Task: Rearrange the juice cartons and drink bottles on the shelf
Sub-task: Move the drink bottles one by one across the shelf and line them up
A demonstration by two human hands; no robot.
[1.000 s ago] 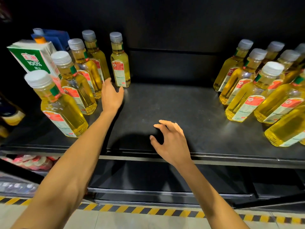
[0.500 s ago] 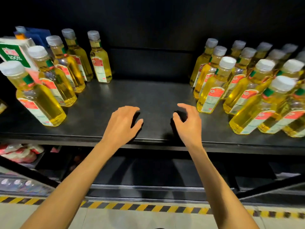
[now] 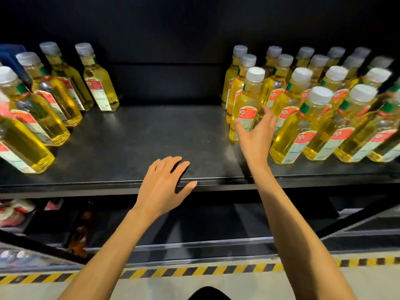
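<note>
We reach for the yellow drink bottle (image 3: 246, 105) at the front-left of the right-hand group.
Our right hand (image 3: 255, 135) spreads its fingers either side of it, not yet closed; our left hand (image 3: 164, 185) rests loose-fingered on the shelf (image 3: 151, 137) edge, likely steadying us.

Five yellow bottles (image 3: 99, 87) at left, at least sixteen at right, two hands (image 3: 164, 185).

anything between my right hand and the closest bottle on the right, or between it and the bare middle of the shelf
Nothing visible. The right hand is at the front-left yellow bottle, thumb and fingers spread either side. The shelf to its left is bare; the left hand is at the front edge.
</note>
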